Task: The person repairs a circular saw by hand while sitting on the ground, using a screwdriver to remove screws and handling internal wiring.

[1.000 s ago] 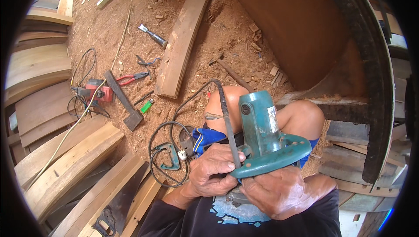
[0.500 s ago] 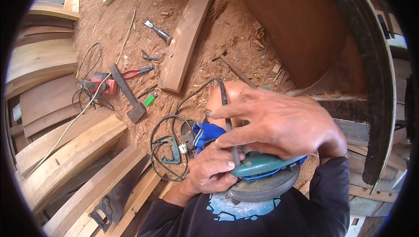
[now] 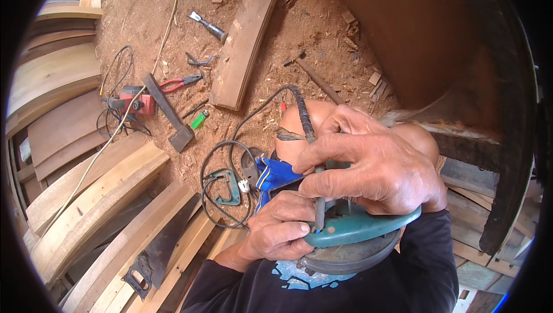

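Note:
A teal power tool with a rounded dark guard lies in my lap against my dark shirt. My left hand is closed on its left end, where the cord goes into the housing. Over the top comes my right hand, its thumb and fingers bent around the cord. Black tape wraps part of that cord, which rises past my knee and loops to the ground. My palm hides much of the tool's upper side. Next to the loops lie a white plug and a teal handle-shaped part.
On the sawdust-covered ground lie a thick plank, a chisel, red pliers, a hammer, a green lighter and a red power tool. Timbers and a handsaw are at left. A dark curved panel stands right.
My right hand has lowered and its fingers have closed around the cord, where they were spread before. My left hand stays on the tool. The view has shifted slightly.

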